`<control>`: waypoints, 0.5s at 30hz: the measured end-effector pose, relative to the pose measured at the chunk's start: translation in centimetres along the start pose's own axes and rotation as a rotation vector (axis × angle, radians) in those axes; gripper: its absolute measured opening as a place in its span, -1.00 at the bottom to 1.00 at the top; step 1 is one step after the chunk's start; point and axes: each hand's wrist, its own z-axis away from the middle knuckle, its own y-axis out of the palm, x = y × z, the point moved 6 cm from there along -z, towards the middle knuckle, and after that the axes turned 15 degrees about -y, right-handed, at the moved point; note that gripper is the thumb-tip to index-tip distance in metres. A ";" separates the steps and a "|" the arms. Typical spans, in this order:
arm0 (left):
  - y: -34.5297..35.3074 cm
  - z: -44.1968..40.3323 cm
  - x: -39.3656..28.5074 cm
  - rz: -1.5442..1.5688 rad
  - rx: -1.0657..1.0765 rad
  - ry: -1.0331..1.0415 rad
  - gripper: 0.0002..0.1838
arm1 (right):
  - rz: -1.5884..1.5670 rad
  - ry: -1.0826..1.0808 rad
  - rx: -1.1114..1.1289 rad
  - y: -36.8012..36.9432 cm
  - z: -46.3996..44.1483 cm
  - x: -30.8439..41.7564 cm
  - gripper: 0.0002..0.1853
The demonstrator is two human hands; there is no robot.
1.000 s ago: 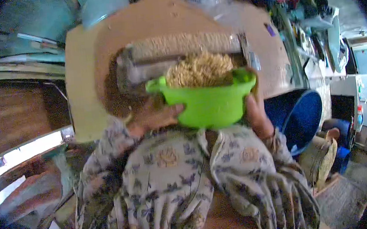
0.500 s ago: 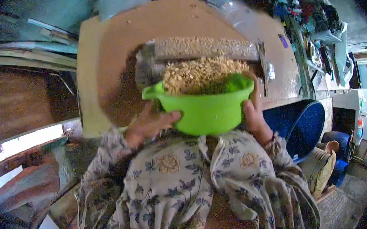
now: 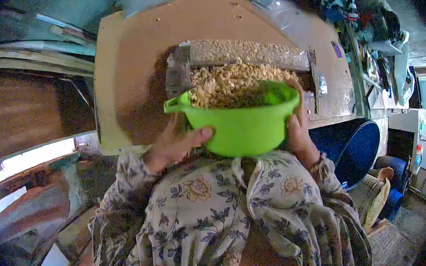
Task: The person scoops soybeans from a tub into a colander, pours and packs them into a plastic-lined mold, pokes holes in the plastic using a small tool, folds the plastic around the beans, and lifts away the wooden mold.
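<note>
A bright green plastic bowl (image 3: 244,132) with a side handle is held close against my lap, at the near edge of the table. My left hand (image 3: 180,144) grips its left side, thumb on the outer wall. Around the right side is my right hand (image 3: 299,132), its fingers up near the rim. Small tan pieces (image 3: 219,89), perhaps nuts or grain, show at the bowl's mouth. Just beyond lies a long frame (image 3: 178,69) with more pale pieces along it; where the bowl's pile ends and the frame's begins I cannot tell.
The brown tabletop (image 3: 137,43) spreads behind the frame, with clear plastic sheeting (image 3: 284,16) at its far right. A large dark blue tub (image 3: 353,150) stands by the right table edge. Wooden boards (image 3: 37,60) lean at the upper left.
The table and frame have shifted slightly right in view. Both hands keep hold of the green bowl, which sits a little further right in view.
</note>
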 end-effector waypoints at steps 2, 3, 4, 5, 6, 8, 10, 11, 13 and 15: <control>1.7 0.7 -1.1 -0.189 0.010 0.166 -0.37 | 0.001 -0.046 -0.009 0.0 -0.2 0.0 -0.11; 2.5 1.3 -1.4 -0.218 0.014 0.155 -0.36 | 0.001 -0.044 -0.010 -0.1 -0.3 0.1 -0.11; 3.5 1.9 -1.8 -0.247 0.019 0.145 -0.35 | 0.012 -0.003 0.005 0.0 0.0 0.1 -0.12; 4.5 2.6 -2.2 -0.276 0.024 0.135 -0.34 | 0.025 0.028 0.019 0.0 0.0 0.2 -0.13; 4.2 2.1 -2.4 -0.279 0.025 0.128 -0.35 | 0.027 -0.027 0.014 -0.1 -0.3 0.5 -0.18; 3.7 2.0 -1.7 -0.267 0.018 0.084 -0.36 | 0.030 0.002 0.018 -0.2 -0.5 -0.1 -0.20; 4.5 3.0 -2.5 -0.408 -0.050 0.129 -0.36 | 0.017 -0.006 0.005 -0.5 -0.1 -0.7 -0.20; 4.9 3.2 -3.3 -0.554 -0.120 0.180 -0.36 | -0.002 -0.040 -0.016 -0.6 0.2 -0.8 -0.18; 4.0 2.2 -1.5 -0.228 -0.039 0.044 -0.36 | -0.026 -0.028 0.028 -0.3 0.0 -0.1 -0.14; 4.7 2.8 -2.5 -0.324 -0.022 0.185 -0.39 | -0.021 -0.023 -0.009 -0.3 -0.5 -0.1 -0.12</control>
